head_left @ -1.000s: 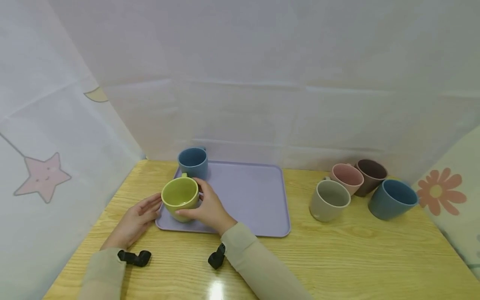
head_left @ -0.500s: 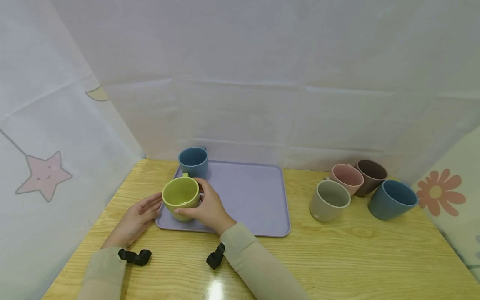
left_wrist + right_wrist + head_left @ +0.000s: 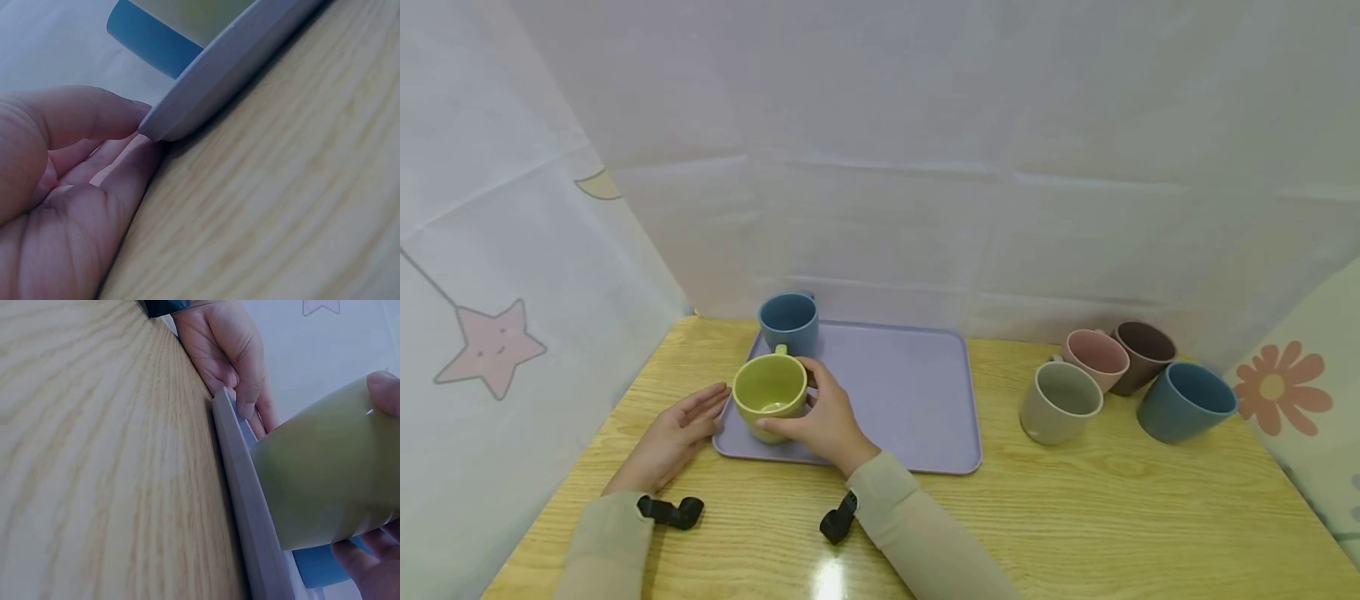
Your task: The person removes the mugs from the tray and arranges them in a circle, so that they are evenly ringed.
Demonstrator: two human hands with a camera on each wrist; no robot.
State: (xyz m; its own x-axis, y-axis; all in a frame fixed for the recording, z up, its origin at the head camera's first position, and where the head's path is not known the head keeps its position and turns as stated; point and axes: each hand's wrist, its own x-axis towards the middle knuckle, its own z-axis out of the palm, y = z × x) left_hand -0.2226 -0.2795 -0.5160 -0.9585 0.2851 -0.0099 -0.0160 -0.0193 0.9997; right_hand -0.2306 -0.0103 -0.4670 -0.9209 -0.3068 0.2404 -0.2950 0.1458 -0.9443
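In the head view a lavender tray point(image 3: 898, 400) lies on the wooden table. My right hand point(image 3: 831, 421) grips a yellow-green mug point(image 3: 772, 421) over the tray's front left part, thumb on its near side and fingers round its right side. The mug stands upright, handle pointing away from me. Behind it a blue mug point(image 3: 797, 337) stands at the tray's back left corner. My left hand point(image 3: 673, 437) is at the tray's front left corner. In the left wrist view its thumb point(image 3: 103, 112) and fingers meet at the tray's rim point(image 3: 187, 103), pinching the corner.
Right of the tray stand a pale grey mug point(image 3: 1048, 417), a pink mug point(image 3: 1093, 358), a dark brown mug point(image 3: 1142, 358) and a second blue mug point(image 3: 1180, 408), grouped closely. White cloth point(image 3: 880, 167) hangs behind the table, with printed cloth at both sides.
My right hand has shifted the yellow-green mug slightly to the right over the tray. The left hand stays at the tray's corner, and the other mugs have not moved.
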